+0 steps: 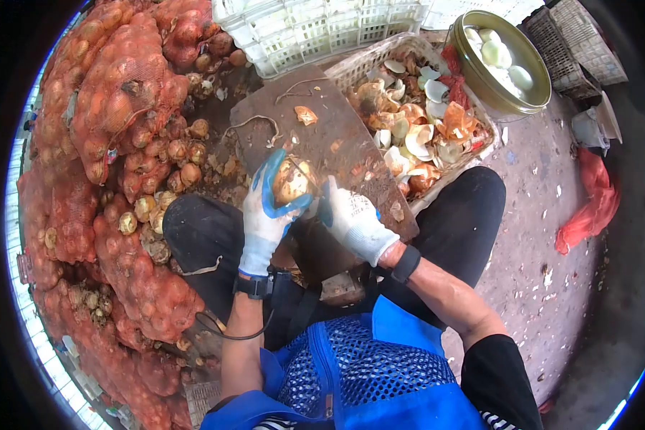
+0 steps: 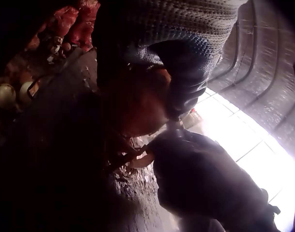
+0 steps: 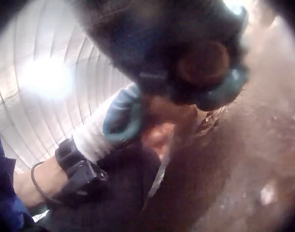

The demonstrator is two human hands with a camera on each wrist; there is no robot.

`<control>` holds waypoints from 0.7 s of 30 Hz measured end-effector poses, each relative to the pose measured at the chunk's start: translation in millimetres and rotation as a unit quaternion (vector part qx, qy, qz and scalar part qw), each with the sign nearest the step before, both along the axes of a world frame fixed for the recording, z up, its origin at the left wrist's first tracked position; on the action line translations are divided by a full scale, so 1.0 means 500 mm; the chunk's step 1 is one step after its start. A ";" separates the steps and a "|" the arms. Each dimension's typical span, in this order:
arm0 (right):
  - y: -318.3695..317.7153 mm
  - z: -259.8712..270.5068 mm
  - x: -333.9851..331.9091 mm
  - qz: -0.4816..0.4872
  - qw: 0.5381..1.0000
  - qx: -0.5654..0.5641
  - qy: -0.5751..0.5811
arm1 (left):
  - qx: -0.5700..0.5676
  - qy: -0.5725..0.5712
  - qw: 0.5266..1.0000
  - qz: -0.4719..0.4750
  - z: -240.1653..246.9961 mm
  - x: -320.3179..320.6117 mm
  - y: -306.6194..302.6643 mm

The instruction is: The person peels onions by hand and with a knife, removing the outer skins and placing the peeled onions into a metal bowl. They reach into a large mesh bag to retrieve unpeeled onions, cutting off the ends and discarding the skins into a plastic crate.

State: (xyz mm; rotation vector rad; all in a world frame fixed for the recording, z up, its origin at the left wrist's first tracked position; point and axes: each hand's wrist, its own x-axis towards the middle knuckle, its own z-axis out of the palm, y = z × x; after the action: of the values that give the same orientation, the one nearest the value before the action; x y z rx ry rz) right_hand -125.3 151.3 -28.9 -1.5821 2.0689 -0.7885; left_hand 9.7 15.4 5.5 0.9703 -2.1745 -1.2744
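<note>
My gloved left hand (image 1: pixel 271 204) grips an onion (image 1: pixel 294 180) over a dark board (image 1: pixel 337 136), thumb and fingers spread round its sides. Some brown skin still clings to the pale onion. Beside it, my gloved right hand (image 1: pixel 351 218) is curled round a knife, mostly hidden in the head view. The right wrist view shows the brown end of the knife handle (image 3: pixel 205 63) within the right hand (image 3: pixel 162 43), and a thin bright blade (image 3: pixel 159 181) below the onion. In the dark left wrist view, the right hand (image 2: pixel 200 169) is close under the onion (image 2: pixel 142 101).
Red mesh sacks (image 1: pixel 122 93) of onions are piled at left, with loose onions beside them. A crate (image 1: pixel 491 143) of peels adjoins the board. Behind it stands a metal pot (image 1: pixel 541 100) with peeled onions in liquid. White crates (image 1: pixel 265 54) stack at the back.
</note>
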 end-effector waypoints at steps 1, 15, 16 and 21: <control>-0.007 -0.002 -0.007 0.003 1.000 0.003 0.014 | -0.025 -0.012 1.000 -0.005 0.002 -0.002 0.000; -0.032 -0.012 -0.015 0.016 1.000 0.002 0.021 | 0.025 0.044 0.999 -0.003 0.017 -0.004 -0.003; -0.009 -0.026 -0.014 0.022 0.998 -0.043 0.042 | 0.032 0.052 0.998 -0.002 0.014 0.000 -0.004; 0.078 0.017 -0.044 -0.030 0.995 0.068 -0.062 | 0.130 0.150 0.974 0.106 -0.035 0.019 -0.001</control>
State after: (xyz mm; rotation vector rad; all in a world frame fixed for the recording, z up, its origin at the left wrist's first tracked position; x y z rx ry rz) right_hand -147.0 190.3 -20.3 -1.3706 2.0421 -0.7310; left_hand 19.4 15.1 -12.1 1.0025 -1.6595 -1.5154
